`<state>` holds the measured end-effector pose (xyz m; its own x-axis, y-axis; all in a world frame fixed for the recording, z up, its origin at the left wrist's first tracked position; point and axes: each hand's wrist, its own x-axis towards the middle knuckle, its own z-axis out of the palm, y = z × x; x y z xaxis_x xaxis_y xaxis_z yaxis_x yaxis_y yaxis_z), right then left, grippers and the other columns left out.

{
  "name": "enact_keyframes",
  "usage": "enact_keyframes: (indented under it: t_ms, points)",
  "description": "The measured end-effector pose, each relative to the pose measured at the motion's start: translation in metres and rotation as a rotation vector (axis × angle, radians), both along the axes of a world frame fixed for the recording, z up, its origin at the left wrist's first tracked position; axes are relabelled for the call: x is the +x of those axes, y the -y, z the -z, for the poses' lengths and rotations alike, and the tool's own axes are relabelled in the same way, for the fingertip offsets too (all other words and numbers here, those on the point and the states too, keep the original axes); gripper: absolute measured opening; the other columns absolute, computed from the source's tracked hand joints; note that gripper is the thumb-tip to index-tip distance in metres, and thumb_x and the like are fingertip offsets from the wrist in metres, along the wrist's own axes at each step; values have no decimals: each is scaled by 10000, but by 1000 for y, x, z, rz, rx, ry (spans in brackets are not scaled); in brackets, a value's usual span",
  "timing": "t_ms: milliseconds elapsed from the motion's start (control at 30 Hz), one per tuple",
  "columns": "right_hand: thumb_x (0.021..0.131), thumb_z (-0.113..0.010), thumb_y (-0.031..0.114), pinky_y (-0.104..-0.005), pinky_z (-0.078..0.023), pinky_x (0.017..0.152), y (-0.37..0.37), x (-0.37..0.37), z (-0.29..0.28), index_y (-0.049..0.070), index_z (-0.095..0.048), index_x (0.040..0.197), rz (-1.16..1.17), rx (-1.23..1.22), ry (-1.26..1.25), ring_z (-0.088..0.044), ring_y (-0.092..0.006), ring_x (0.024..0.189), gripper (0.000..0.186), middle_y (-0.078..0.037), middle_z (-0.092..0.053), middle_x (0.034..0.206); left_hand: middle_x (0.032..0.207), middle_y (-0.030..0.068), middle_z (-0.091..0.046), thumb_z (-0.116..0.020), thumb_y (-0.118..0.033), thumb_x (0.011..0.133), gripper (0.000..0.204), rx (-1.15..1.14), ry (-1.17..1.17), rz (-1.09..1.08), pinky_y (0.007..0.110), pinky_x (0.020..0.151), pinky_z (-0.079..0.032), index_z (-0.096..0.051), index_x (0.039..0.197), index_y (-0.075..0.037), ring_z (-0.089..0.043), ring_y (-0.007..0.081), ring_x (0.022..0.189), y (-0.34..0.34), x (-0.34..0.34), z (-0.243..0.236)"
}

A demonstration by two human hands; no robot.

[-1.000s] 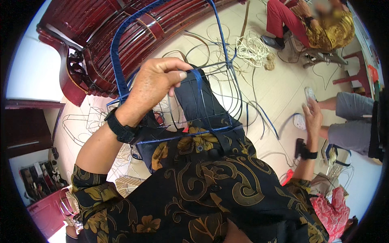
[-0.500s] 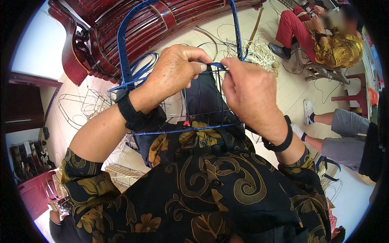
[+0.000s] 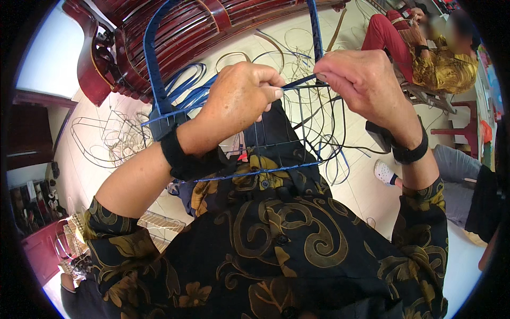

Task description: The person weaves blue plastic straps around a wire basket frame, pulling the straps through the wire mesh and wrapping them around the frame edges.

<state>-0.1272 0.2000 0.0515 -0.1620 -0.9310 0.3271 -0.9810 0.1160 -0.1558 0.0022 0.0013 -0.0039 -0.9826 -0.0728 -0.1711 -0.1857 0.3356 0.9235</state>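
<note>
A wire basket frame point(image 3: 260, 171) stands before me over my lap, its edges and tall handle point(image 3: 150, 56) wrapped in blue strip. My left hand point(image 3: 239, 95) is closed at the frame's far top edge, thumb and forefinger pinching a flat dark-blue strip point(image 3: 300, 81). To its right, my right hand point(image 3: 366, 85) pinches the same strip between thumb and fingers. The strip runs taut between both hands, just above the thin top wire. My left hand covers part of that edge. Dark loose strands point(image 3: 332, 125) hang below my right hand.
A dark red slatted wooden bench point(image 3: 175, 42) stands beyond the basket. Coils of blue strip point(image 3: 183, 87) and tangled pale strands point(image 3: 119, 141) lie on the tiled floor. One person point(image 3: 441, 64) sits at the far right; another person's leg point(image 3: 457, 165) is nearer. A red stool point(image 3: 459, 127) stands there.
My right hand has moved right and slightly up, away from the left, drawing out a longer stretch of strip. My left hand keeps its pinch near the same spot. The basket handle has shifted slightly.
</note>
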Motion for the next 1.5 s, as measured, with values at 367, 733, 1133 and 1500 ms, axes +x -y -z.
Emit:
enact_keyframes:
  t_ms: [367, 733, 1133, 1500]
  points:
    - [780, -683, 74, -352, -479, 499, -24, 18, 11, 87, -658, 878, -44, -61, -33, -611, -244, 569, 102, -61, -556, 639, 717, 26, -644, -635, -49, 920, 177, 15, 72, -20, 221, 555, -494, -702, 1053, 46, -590, 70, 600, -4, 0, -2]
    - [730, -661, 110, -286, -395, 429, -48, 35, 44, 99, -730, 1049, -82, -111, -131, -490, -124, 485, 327, 25, -381, 577, 728, 11, -630, -612, -75, 928, 190, 121, 138, 72, 214, 467, -518, -696, 1069, 21, -614, 71, 580, -1, 7, -9]
    - [739, -666, 126, -285, -369, 431, -53, 38, 53, 131, -743, 1072, -47, -147, -103, -463, -115, 489, 342, 31, -376, 603, 643, -11, -603, -637, -164, 950, 191, 280, 348, 126, 212, 504, -451, -714, 1013, -1, -589, 76, 563, 3, -9, -21]
    - [689, -689, 60, -302, -311, 411, -45, 49, 34, 56, -739, 1082, -37, -138, -99, -412, -128, 457, 396, 14, -321, 576, 686, -1, -627, -618, -82, 933, 108, 210, 268, 231, 206, 562, -457, -680, 900, 1, -587, 63, 608, 4, -16, -17]
